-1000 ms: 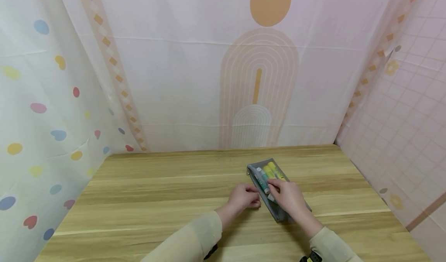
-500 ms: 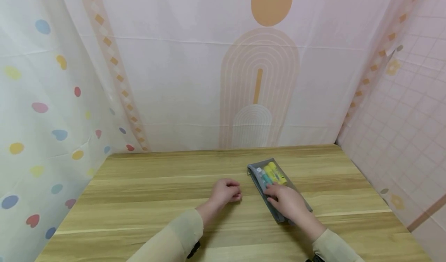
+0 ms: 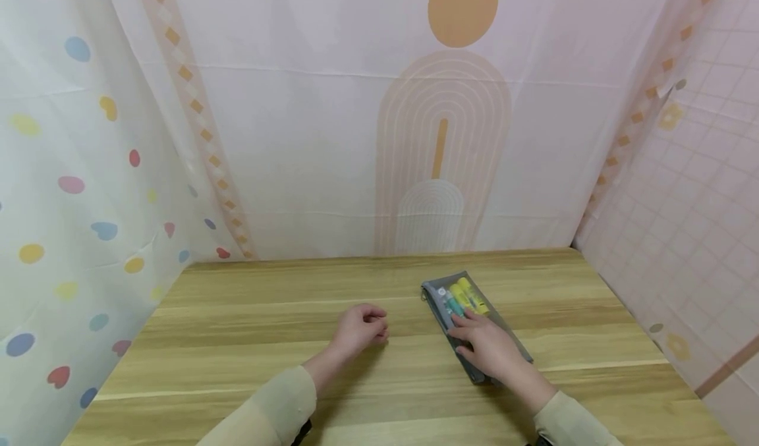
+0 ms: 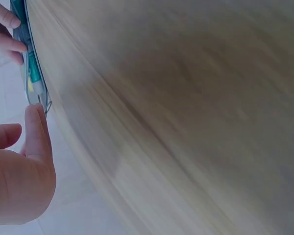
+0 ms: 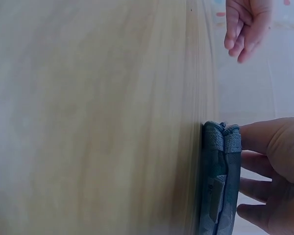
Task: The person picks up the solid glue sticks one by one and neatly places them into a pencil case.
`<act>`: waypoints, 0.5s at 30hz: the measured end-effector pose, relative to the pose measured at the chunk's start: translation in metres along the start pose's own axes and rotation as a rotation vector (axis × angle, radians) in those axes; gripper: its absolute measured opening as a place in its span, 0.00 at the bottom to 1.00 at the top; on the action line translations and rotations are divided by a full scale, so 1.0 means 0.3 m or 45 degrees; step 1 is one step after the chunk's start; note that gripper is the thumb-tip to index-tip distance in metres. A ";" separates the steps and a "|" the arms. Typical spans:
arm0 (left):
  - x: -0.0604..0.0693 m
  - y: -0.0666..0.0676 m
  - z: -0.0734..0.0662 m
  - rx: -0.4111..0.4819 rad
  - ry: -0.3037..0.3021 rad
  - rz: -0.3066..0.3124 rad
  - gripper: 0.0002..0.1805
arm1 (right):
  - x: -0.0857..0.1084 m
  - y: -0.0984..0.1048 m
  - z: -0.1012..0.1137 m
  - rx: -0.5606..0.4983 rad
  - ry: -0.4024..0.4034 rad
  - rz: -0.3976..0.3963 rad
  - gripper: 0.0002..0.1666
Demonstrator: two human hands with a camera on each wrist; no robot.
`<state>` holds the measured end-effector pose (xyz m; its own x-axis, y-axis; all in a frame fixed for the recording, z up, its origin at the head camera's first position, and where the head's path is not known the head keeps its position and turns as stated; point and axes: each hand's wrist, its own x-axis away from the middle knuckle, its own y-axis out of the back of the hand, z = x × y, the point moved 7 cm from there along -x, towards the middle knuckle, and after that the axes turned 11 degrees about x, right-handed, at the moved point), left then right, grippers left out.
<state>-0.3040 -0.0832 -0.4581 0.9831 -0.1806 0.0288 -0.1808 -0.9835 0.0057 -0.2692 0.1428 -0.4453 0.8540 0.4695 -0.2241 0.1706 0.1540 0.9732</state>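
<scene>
A grey zippered pencil pouch [image 3: 441,280] with a see-through top lies slanted on the table. Through the mesh show yellow marker-like sticks [image 3: 472,296] and a white and teal tube [image 3: 454,304]. My right hand [image 3: 491,347] rests on the near half of the pouch, fingers spread and covering part of it. In the right wrist view, its fingertips touch the side of the pouch [image 5: 219,166]. To the left of the pouch, my left hand [image 3: 358,331] is held apart, fingers loosely bent around nothing; the left wrist view shows the same hand [image 4: 24,181].
The wood-grain table [image 3: 267,321] spreads out on both sides of the pouch. A printed cloth [image 3: 296,136] hangs along its back edge, with a dotted cloth [image 3: 47,268] at the left and a checked one [image 3: 700,202] at the right.
My left hand has moved away from the pouch to the left. The right hand's fingers have gone from bunched at the pouch's left edge to spread flat on its top.
</scene>
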 end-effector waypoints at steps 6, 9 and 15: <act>0.040 0.072 -0.022 -0.212 -0.095 0.006 0.12 | -0.005 0.008 -0.001 -0.021 0.030 -0.028 0.17; 0.058 0.117 -0.028 -0.349 -0.134 -0.043 0.11 | -0.010 0.024 -0.008 -0.051 0.023 -0.076 0.16; 0.090 0.174 -0.065 -0.606 -0.264 -0.118 0.15 | -0.011 0.069 -0.027 -0.098 0.049 -0.241 0.18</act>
<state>-0.2874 -0.1392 -0.4375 0.9716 -0.1390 -0.1913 -0.0382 -0.8906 0.4533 -0.2725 0.1514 -0.4250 0.7907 0.4586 -0.4056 0.2867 0.3080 0.9071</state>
